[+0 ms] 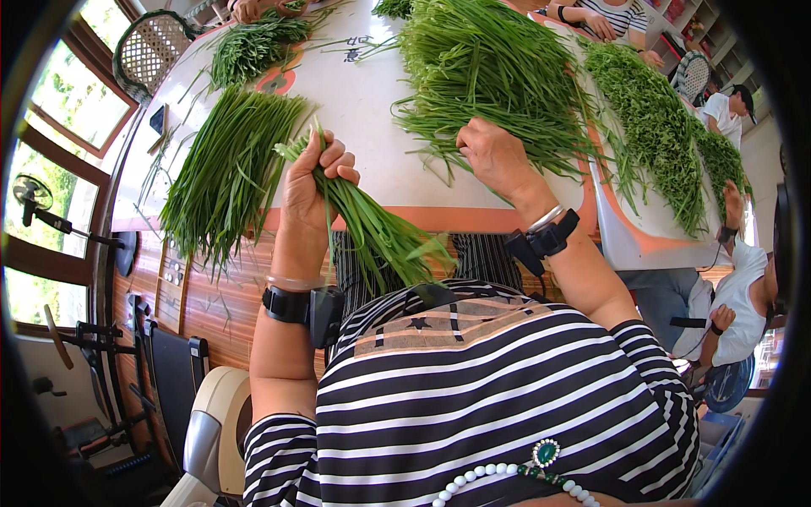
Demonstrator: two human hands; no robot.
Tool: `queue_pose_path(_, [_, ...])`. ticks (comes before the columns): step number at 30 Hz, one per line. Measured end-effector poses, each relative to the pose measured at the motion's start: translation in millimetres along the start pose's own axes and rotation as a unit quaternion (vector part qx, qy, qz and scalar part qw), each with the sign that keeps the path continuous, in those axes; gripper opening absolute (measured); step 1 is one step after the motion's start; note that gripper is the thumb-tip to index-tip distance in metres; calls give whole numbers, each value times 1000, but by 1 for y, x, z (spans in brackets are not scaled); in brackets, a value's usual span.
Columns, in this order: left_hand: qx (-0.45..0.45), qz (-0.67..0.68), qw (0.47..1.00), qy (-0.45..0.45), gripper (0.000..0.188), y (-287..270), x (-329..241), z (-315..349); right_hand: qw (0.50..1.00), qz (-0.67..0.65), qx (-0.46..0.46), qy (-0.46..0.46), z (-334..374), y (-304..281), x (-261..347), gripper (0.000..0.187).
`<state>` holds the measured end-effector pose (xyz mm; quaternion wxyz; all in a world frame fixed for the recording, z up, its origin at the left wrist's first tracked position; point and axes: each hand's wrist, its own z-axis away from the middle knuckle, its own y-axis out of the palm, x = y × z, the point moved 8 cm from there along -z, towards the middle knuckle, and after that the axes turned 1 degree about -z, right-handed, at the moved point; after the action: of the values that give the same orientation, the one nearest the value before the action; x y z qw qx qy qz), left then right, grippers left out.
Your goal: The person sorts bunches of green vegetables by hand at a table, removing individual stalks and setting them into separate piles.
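Observation:
My left hand [317, 173] is closed around a bunch of garlic chives [367, 220]. The pale cut ends poke out above the fist, and the green blades hang down to the right over the table's front edge. At the near edge of a large heap of garlic chives [490, 63], my right hand [498, 156] has its fingers curled in a pinch. What that pinch holds, if anything, cannot be made out. A neat pile of garlic chives [232, 169] lies left of my left hand, its leaf tips drooping over the table edge.
The white table [355, 93] has an orange border. A phone [159, 118] lies by its left edge. Another green bundle [258, 46] is at the far left, near a co-worker's hands [258, 8]. Leafy greens [650, 127] cover the right-hand table, with people around it.

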<state>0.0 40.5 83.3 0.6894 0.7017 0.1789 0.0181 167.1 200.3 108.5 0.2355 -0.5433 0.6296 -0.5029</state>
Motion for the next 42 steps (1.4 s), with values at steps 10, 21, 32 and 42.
queue_pose_path(10, [-168,-249,953,-27,28,-15,61,-10,975,-211,-57,45,-14,-28,23,7])
queue_pose_path(21, [-170,-236,955,51,20,-16,31,-4,963,-247,71,83,-15,6,18,11])
queue_pose_path(32, [-169,-247,953,-45,18,-24,47,-1,987,-153,-7,53,-15,19,10,14])
queue_pose_path(42, [-206,-294,933,18,14,-14,64,-16,935,-345,30,76,-14,15,27,13])
